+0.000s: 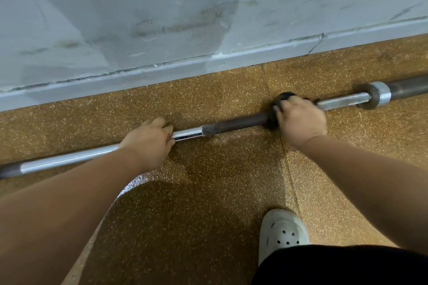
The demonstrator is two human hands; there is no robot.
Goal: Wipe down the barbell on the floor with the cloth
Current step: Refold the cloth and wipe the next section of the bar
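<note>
1. Head view: barbell [231,124] lies flat on the speckled brown floor [208,192], running from lower left to upper right, near the grey skirting [162,74] and roughly parallel to it.
2. Left hand [148,143] grips the chrome stretch of the shaft, fingers curled round it and close together, knuckles up.
3. Right hand [298,120] is further along toward the collar [372,98] and clamps a dark cloth [269,122] round the bar. Its fingers are curled over the cloth; the fingertips are hidden on the far side.
4. Cloth bunches out above and below the right hand, wrapped on the shaft where the dark section meets the next chrome one.
5. Between the hands: a chrome piece, a short knurled band, then dark shaft.
6. Marbled grey wall [139,18] rises behind the skirting.
7. Person's white clog [282,231] stands on the floor below the right hand, with black shorts [335,266] at the bottom edge.
</note>
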